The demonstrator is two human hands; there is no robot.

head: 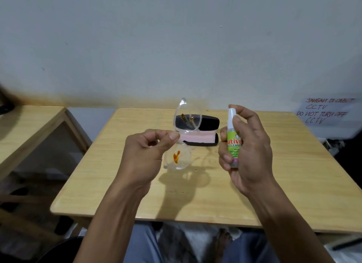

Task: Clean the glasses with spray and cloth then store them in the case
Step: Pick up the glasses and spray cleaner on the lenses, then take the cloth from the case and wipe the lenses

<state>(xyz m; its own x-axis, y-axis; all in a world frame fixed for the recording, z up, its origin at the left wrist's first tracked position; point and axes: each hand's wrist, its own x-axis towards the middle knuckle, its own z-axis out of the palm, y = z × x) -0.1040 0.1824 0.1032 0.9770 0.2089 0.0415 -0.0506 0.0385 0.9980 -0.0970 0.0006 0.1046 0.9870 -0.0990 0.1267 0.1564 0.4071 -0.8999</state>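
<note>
Head view: glasses (183,134) held on end above the table, long axis near vertical, pinched at the bridge by left hand (146,151), thumb and forefinger closed. Spray bottle (233,140) just right of the glasses, upright in right hand (243,151), fingers wrapped, forefinger on the nozzle top. Nozzle direction unclear. Open case (197,130) behind the glasses, pink cloth (197,138) inside.

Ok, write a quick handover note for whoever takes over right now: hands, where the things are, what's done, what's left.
Left hand pinches the clear glasses at the bridge, held vertically above the table.
Right hand grips the spray bottle, nozzle facing the lenses, index finger on top.
Case lies open behind, pink cloth inside.
Done: glasses out.
Left: spray, wipe, store, close case.
</note>
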